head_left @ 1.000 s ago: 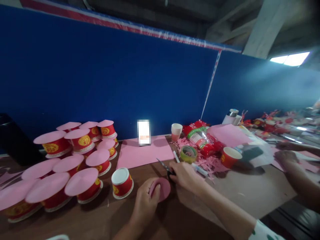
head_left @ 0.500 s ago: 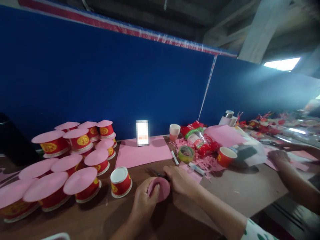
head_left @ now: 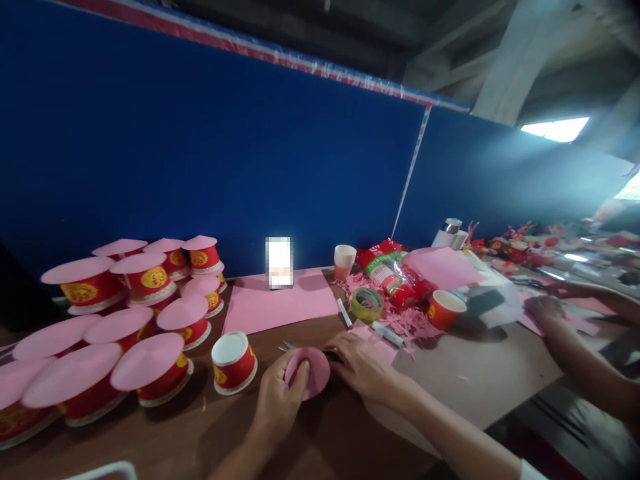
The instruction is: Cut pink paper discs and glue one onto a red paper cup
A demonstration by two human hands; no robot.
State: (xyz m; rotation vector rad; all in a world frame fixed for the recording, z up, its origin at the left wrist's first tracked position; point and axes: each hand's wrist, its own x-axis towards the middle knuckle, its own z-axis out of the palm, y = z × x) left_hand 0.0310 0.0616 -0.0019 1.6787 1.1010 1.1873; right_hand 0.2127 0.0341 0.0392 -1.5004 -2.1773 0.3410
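My left hand (head_left: pixel 285 395) pinches a pink paper disc (head_left: pixel 316 373), its thumb lying across the front. To its right, my right hand (head_left: pixel 367 367) is closed around the dark handles of a pair of scissors (head_left: pixel 287 347). The silvery blade tips show behind the disc's upper left side, slightly apart; the disc covers the rest of the blades. Left of my hands, a red paper cup (head_left: pixel 234 365) with a white base stands upside down. Several similar red cups with pink cone-shaped paper tops (head_left: pixel 150 361) stand farther left.
A pink sheet (head_left: pixel 280 310) lies by the blue partition, with a pixelated bright rectangle (head_left: pixel 279 263) upright on it. Tape (head_left: pixel 367 305), markers, paper shreds, a red packet (head_left: pixel 385 270) and an orange cup (head_left: pixel 447 311) are to the right. Another person's hand (head_left: pixel 545 313) works at far right.
The scissors' blade tips now show spread and lighter behind the disc, where one dark blade showed before. My right hand's fingers have loosened. The whole view has shifted slightly.
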